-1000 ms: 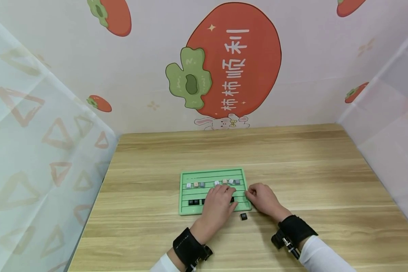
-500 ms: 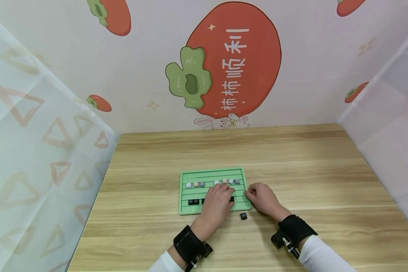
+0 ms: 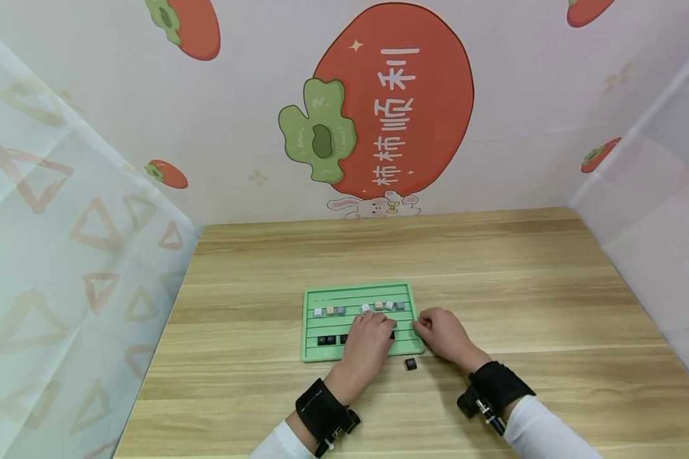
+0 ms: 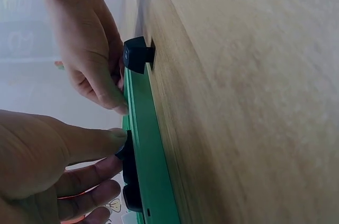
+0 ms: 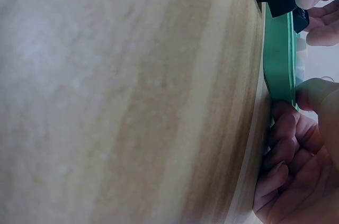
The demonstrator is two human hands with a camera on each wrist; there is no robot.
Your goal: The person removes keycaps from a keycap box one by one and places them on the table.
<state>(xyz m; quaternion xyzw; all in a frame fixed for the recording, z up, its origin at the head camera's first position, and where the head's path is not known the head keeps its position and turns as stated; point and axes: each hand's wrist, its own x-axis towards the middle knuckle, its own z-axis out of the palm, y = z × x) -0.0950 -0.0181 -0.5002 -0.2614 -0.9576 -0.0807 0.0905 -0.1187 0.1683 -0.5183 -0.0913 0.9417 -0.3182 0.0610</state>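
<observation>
A green ridged tray (image 3: 321, 354) lies on the table, with a row of black keycaps (image 3: 326, 340) on its near part and a row of white, beige and grey keycaps (image 3: 330, 311) farther back. My left hand (image 3: 366, 344) reaches over the near row and hides part of it. In the left wrist view, its thumb and fingers pinch a black keycap (image 4: 126, 152) in that row. At the tray's right edge, my right hand (image 3: 448, 338) grips the corner, thumb at the rim and other fingers curled against the side. One loose black keycap (image 3: 410, 364) sits on the table before the tray.
The wooden table (image 3: 252, 268) extends around the tray. Behind it stands a white backdrop (image 3: 235, 127) printed with persimmons, and pale sheets hang along the left and right sides. Both wrists carry black camera straps (image 3: 321, 414).
My left thumb has drawn in toward its fingers at the near row of keycaps. The right hand, tray and loose keycap stay put.
</observation>
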